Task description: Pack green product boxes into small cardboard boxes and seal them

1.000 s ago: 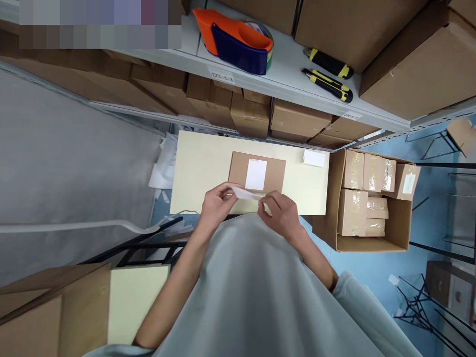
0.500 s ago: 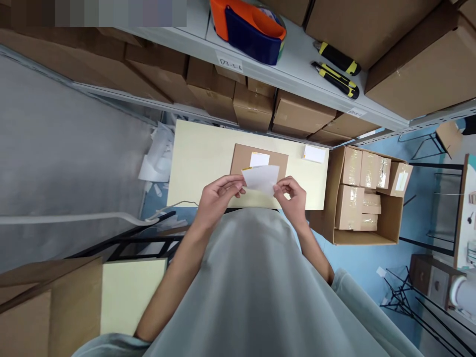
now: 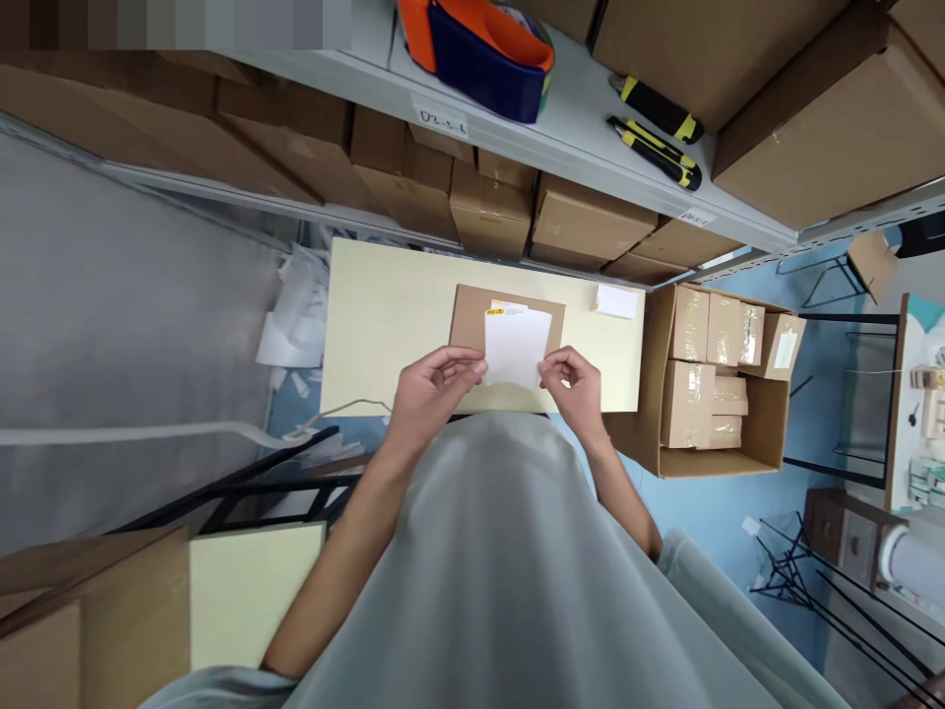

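A white paper sheet [image 3: 517, 347] with a yellow mark at its top left corner is held up between both hands. My left hand [image 3: 441, 384] pinches its lower left edge between thumb and fingers. On the other side, my right hand [image 3: 574, 384] pinches the lower right edge. Behind the sheet a flat brown cardboard box [image 3: 468, 317] lies on the pale yellow table [image 3: 391, 305], with a white label on it mostly covered by the sheet. Toward the table's right end lies a small stack of white labels [image 3: 616, 301].
An open carton [image 3: 760, 461] with several taped boxes stands right of the table. A shelf [image 3: 576, 108] above the far edge bears an orange and blue tape dispenser [image 3: 479, 64], two utility knives [image 3: 657, 133] and cartons. A white cable [image 3: 221, 430] runs in from the left.
The sheet has straightened from a curled, tilted pose and now stands flatter, its yellow-marked top edge farther up over the box label. Both hands keep their pinch. The view has shifted slightly.
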`<state>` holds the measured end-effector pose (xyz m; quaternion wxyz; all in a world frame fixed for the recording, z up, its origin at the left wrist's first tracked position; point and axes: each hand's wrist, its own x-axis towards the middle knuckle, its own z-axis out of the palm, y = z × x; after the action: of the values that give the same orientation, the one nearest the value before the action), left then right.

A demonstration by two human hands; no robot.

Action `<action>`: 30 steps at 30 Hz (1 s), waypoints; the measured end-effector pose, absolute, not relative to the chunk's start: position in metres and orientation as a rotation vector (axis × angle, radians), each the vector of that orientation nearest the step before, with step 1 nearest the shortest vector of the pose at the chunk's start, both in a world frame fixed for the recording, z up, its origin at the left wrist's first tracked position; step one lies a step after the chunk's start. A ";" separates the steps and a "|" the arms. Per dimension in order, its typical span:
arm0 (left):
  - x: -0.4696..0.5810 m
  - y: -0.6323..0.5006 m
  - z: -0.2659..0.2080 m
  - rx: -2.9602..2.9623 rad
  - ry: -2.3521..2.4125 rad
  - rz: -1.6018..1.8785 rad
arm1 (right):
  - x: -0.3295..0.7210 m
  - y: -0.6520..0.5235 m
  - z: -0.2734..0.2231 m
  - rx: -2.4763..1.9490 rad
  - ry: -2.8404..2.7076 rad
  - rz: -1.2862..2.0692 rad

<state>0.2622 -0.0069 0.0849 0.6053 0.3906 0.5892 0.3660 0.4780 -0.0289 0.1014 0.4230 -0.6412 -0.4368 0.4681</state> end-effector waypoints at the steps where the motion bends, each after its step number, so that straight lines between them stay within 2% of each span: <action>1: 0.264 -0.007 0.076 0.915 1.373 0.842 | 0.478 -0.028 0.094 -1.623 -1.092 1.182; 9: 0.273 0.013 -0.016 1.166 1.566 0.632 | 0.479 -0.013 0.002 -1.892 -1.065 1.233; 13: 0.277 0.033 -0.042 1.320 1.652 0.475 | 0.477 0.004 -0.025 -2.073 -1.170 1.192; 19: 0.286 0.055 -0.054 1.417 1.748 0.318 | 0.470 0.023 -0.035 -2.324 -1.360 1.097; 30: 0.293 0.059 -0.056 1.467 1.814 0.175 | 0.467 0.031 -0.029 -2.454 -1.486 1.101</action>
<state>0.2931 0.0590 -0.0559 0.3904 0.5772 0.7139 0.0688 0.4667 0.0307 -0.0295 0.0345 -0.7981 -0.4833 0.3583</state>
